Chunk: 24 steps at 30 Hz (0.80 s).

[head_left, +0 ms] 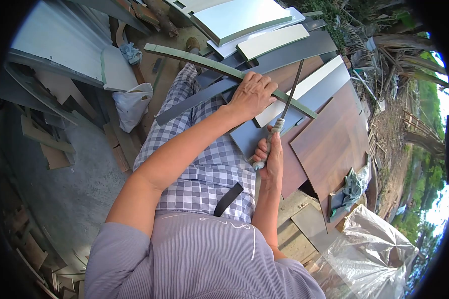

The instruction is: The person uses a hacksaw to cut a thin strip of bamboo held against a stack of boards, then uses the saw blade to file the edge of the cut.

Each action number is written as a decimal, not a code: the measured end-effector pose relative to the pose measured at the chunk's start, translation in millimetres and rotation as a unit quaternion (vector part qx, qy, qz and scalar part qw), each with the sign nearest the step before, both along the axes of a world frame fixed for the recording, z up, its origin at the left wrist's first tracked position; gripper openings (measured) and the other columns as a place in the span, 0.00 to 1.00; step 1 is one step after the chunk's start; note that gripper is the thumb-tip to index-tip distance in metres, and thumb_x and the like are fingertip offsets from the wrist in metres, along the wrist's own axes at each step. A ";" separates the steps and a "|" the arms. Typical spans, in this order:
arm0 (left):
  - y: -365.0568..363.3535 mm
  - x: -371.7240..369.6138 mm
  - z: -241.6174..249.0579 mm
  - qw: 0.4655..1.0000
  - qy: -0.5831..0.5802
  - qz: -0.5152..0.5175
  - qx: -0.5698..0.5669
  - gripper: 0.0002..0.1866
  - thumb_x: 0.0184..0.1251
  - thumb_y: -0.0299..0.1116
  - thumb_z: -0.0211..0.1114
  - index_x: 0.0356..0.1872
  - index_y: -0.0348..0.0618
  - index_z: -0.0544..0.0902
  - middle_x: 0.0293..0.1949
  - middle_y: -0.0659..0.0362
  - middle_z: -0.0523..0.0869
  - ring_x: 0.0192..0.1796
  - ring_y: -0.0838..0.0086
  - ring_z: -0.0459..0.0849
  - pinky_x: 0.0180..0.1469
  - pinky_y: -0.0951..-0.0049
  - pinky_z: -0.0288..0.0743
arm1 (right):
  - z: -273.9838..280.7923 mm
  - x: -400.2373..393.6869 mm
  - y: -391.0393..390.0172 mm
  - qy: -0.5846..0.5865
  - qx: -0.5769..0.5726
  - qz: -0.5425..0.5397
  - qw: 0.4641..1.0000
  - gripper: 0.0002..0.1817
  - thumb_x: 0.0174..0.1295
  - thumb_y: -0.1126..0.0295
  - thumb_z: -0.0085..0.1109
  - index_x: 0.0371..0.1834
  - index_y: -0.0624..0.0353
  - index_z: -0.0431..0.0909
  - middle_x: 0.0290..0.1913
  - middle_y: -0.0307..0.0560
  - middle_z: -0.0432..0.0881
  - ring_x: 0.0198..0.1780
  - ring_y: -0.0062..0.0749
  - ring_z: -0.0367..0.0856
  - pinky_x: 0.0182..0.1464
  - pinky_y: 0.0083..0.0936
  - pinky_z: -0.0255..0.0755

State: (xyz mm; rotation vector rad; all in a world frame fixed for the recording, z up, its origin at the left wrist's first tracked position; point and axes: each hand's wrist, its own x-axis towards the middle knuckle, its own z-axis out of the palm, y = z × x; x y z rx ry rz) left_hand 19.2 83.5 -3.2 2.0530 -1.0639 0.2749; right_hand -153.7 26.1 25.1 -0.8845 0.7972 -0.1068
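My left hand [252, 97] is closed round a long narrow strip of board [199, 61] with a greenish edge, its fingers bent over the far side. The strip slants across my lap and over other boards. In my right hand [270, 157] is the lumpy, wrapped handle of a thin dark file-like tool [293, 87]. Its rod points up and away and crosses the strip to the right of my left hand. Whether the rod touches the strip I cannot tell.
White and grey panels [244, 17] are stacked ahead. Brown wood-look boards [334, 142] lie to the right, with clear plastic sheeting [379, 239] nearer. A white bag [132, 107] and metal sheeting [60, 40] are at the left. My legs in checked trousers [204, 149] are underneath.
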 end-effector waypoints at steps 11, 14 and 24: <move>-43.7 -6.8 -3.7 0.997 -0.045 -0.040 0.050 0.12 0.59 0.32 0.66 0.45 0.49 0.81 0.37 0.61 0.79 0.46 0.68 0.76 0.55 0.65 0.62 | 11.9 -11.1 -16.9 0.149 -0.382 0.024 0.912 0.27 0.74 0.58 0.48 0.73 0.53 0.57 0.27 0.34 0.68 0.24 0.15 0.69 0.23 0.17 0.67; -48.6 -6.1 -2.8 0.999 -0.026 -0.026 0.026 0.12 0.59 0.31 0.66 0.44 0.48 0.80 0.36 0.60 0.78 0.45 0.67 0.76 0.55 0.63 0.62 | 13.9 -12.0 -28.4 0.133 -0.389 0.004 0.912 0.25 0.75 0.60 0.45 0.72 0.54 0.59 0.27 0.34 0.69 0.24 0.15 0.69 0.24 0.16 0.68; -50.0 -6.1 -4.4 0.997 -0.077 -0.007 0.022 0.08 0.60 0.35 0.65 0.39 0.48 0.79 0.33 0.60 0.78 0.44 0.68 0.76 0.53 0.65 0.63 | 41.2 -19.7 -21.2 0.218 -0.451 0.002 0.866 0.27 0.76 0.65 0.42 0.77 0.39 0.52 0.29 0.37 0.71 0.22 0.15 0.68 0.21 0.17 0.70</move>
